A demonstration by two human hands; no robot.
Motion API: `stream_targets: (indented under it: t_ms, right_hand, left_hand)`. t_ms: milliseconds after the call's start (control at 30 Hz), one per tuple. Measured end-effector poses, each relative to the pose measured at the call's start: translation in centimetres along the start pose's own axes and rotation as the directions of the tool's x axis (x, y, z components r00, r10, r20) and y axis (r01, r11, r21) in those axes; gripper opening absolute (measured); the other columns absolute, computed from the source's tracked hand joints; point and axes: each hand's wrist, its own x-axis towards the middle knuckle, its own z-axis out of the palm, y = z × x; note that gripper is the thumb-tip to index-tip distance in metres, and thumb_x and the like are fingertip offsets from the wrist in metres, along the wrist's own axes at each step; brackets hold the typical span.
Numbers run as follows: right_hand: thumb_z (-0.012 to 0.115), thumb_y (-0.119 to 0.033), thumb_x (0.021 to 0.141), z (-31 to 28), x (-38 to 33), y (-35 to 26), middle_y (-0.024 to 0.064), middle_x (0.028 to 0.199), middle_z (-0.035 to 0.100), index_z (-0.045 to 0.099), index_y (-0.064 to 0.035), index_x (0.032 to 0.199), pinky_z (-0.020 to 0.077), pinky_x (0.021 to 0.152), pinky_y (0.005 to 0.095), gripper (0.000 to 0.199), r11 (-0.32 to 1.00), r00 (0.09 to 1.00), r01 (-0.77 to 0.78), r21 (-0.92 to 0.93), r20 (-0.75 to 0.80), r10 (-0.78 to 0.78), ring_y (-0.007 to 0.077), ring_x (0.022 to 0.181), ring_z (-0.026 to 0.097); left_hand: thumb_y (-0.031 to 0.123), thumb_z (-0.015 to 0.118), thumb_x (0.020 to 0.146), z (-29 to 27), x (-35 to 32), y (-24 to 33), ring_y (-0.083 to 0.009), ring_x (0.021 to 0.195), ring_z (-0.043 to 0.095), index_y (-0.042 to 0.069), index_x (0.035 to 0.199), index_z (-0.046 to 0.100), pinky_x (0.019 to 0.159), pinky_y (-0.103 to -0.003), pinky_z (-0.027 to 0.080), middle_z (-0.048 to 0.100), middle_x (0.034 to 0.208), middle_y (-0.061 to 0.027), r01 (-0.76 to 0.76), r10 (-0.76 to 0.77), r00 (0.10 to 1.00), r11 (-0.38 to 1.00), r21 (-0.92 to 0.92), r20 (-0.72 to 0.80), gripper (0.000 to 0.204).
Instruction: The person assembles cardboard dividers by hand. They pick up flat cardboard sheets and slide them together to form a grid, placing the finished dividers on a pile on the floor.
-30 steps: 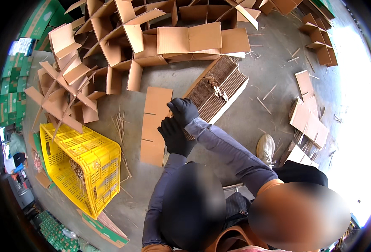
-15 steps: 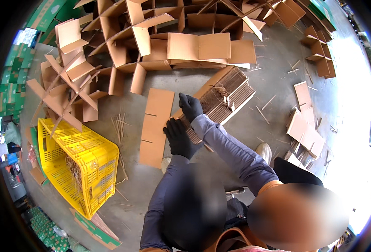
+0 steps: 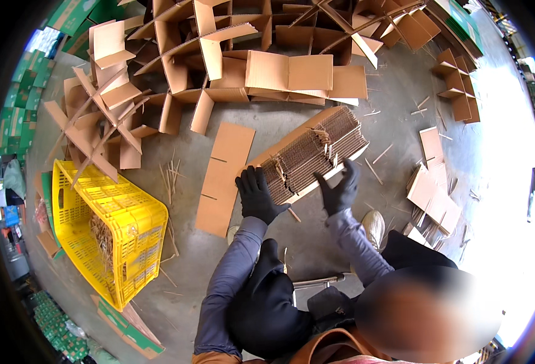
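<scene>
A stack of slotted cardboard strips point(image 3: 300, 161) stands on edge on the grey floor in front of me, with cardboard scraps hanging at its slots. My left hand point(image 3: 257, 195), in a black glove, rests with fingers spread against the stack's near left end. To the right of the stack my right hand point(image 3: 340, 187), also gloved, is raised near its lower edge, thumb and fingers apart and nothing between them. Flat on the floor to the left lies a single cardboard sheet point(image 3: 224, 180) with two slits.
Interlocked cardboard dividers point(image 3: 207, 54) fill the far side. At the left a yellow plastic crate point(image 3: 137, 233) lies tipped over, with scraps inside. More cardboard pieces point(image 3: 435, 188) and a small divider point(image 3: 458, 85) lie at the right. Thin offcut strips point(image 3: 171, 182) litter the floor.
My right hand has moved from the stack's left part to its right side, and its fingers have opened. Scraps at the near slots now show. My left hand stays at the stack's end.
</scene>
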Motion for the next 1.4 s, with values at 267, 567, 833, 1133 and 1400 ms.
stream_targets:
  t_ms: [267, 567, 833, 1133, 1400]
  right_hand:
    - [0.055, -0.048, 0.085, 7.4, 9.1, 3.9, 0.0161, 0.083, 0.064, 0.053, -0.0075, 0.11, 0.0499, 0.068, 0.044, 0.048, 0.971, 0.829, 0.052, -0.235, 0.552, 0.089, 0.0336, 0.077, 0.064]
    - [0.055, -0.03, 0.09, 0.4, 4.4, -2.3, 0.0139, 0.059, 0.056, 0.059, -0.0008, 0.076, 0.0417, 0.053, 0.0332, 0.033, 0.874, 0.871, -0.353, 0.334, 0.458, 0.177, 0.0226, 0.055, 0.055]
    - [0.056, -0.037, 0.087, 3.0, 2.0, -1.9, 0.0166, 0.088, 0.059, 0.056, -0.0061, 0.091, 0.0465, 0.066, 0.0416, 0.031, 0.981, 0.773, -0.161, 0.105, 0.631, 0.059, 0.0345, 0.078, 0.06]
    - [0.058, -0.015, 0.079, 7.4, -3.0, -1.4, 0.0098, 0.083, 0.063, 0.057, -0.0138, 0.095, 0.0492, 0.06, 0.0398, 0.017, 0.978, 0.765, 0.145, 0.151, 0.61, -0.208, 0.0317, 0.073, 0.062]
    - [0.059, -0.017, 0.08, 9.2, -0.9, -1.4, 0.0119, 0.081, 0.062, 0.061, -0.0095, 0.094, 0.0486, 0.059, 0.0394, 0.016, 0.971, 0.834, 0.052, 0.235, 0.524, -0.171, 0.0337, 0.075, 0.062]
  left_hand:
    - [0.076, 0.068, 0.046, -0.1, 1.8, 0.9, -0.0444, 0.136, 0.005, -0.003, 0.141, 0.006, 0.109, -0.057, 0.003, 0.008, 0.145, -0.0298, -0.042, 0.035, 0.991, 0.998, 0.047, 0.132, 0.138]
    - [0.062, 0.076, 0.047, 0.0, 1.5, 1.0, -0.042, 0.128, 0.02, -0.007, 0.135, 0.017, 0.108, -0.057, 0.009, 0.023, 0.136, -0.0269, 0.022, -0.023, 0.999, 0.999, 0.031, 0.038, 0.126]
    - [0.065, 0.072, 0.051, -0.7, 2.0, 1.6, -0.0408, 0.132, 0.015, -0.006, 0.134, 0.02, 0.108, -0.056, 0.008, 0.021, 0.138, -0.0274, -0.009, 0.01, 0.999, 0.999, -0.044, 0.037, 0.12]
    - [0.059, 0.07, 0.054, 0.8, 1.4, -0.5, -0.0408, 0.127, 0.023, 0.001, 0.127, 0.03, 0.104, -0.057, 0.013, 0.028, 0.131, -0.0247, 0.005, -0.018, 0.994, 0.992, -0.123, -0.104, 0.102]
    - [0.063, 0.07, 0.053, 0.8, 1.8, 0.6, -0.0434, 0.134, 0.014, -0.001, 0.138, 0.021, 0.109, -0.055, 0.005, 0.02, 0.142, -0.0257, -0.005, -0.002, 0.999, 0.989, -0.147, -0.051, 0.117]
